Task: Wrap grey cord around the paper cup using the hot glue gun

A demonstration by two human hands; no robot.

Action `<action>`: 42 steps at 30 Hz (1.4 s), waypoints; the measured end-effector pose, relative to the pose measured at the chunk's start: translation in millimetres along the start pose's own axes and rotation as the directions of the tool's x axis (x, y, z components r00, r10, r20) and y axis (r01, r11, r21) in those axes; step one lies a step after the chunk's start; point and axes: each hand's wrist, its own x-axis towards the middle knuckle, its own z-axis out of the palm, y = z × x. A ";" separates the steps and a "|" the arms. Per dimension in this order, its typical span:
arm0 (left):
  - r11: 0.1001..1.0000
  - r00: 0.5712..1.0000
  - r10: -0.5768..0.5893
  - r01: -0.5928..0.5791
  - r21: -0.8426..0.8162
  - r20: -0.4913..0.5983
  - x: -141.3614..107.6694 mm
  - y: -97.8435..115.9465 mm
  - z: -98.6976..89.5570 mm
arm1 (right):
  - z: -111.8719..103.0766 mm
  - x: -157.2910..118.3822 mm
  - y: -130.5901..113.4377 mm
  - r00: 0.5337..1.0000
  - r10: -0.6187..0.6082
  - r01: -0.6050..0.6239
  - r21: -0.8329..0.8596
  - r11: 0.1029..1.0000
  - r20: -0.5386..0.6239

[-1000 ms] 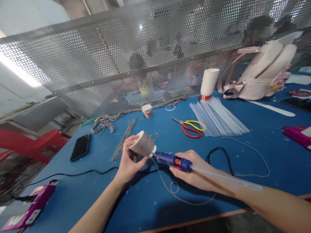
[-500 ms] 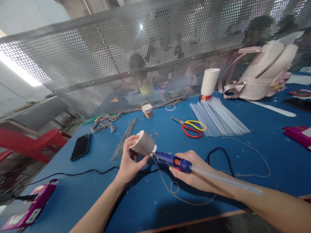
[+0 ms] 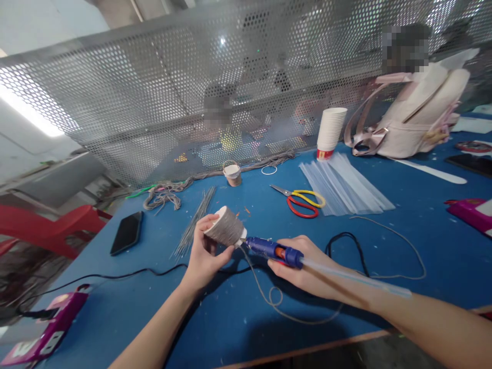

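Note:
Tilted on its side, a paper cup (image 3: 226, 227) wrapped in grey cord is held in my left hand (image 3: 205, 261), fingers around its rim and thumb near its base. My right hand (image 3: 303, 266) grips a blue glue gun (image 3: 265, 247), whose nozzle is at the cup's base. A clear glue stick (image 3: 357, 278) sticks out of the gun's back over my right wrist. From the cup's base a loose grey cord (image 3: 261, 289) trails in a small loop over the blue table (image 3: 142, 312).
Scissors (image 3: 302, 201), clear strips (image 3: 342, 187), stacked cups (image 3: 331, 132) and a backpack (image 3: 407, 120) lie beyond my right hand. A small bucket (image 3: 232, 175) and grey wires (image 3: 197, 220) are behind the cup. A phone (image 3: 127, 233) and power strip (image 3: 54, 325) lie left.
Almost nothing differs. The glue gun's nozzle stays at the cup's base, and both hands keep their hold; the whole view has shifted very slightly.

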 end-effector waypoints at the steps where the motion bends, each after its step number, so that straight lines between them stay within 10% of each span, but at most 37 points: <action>1: 1.000 1.000 -0.013 0.012 -0.006 -0.003 0.4 0.7 -0.6 | -2.6 0.8 -0.3 1.000 0.028 -0.028 0.015 0.999 0.001; 42: 0.975 0.979 -0.163 0.179 -0.131 0.121 3.7 11.8 -5.4 | -15.9 1.2 -1.0 0.980 0.189 -0.197 0.177 0.964 0.062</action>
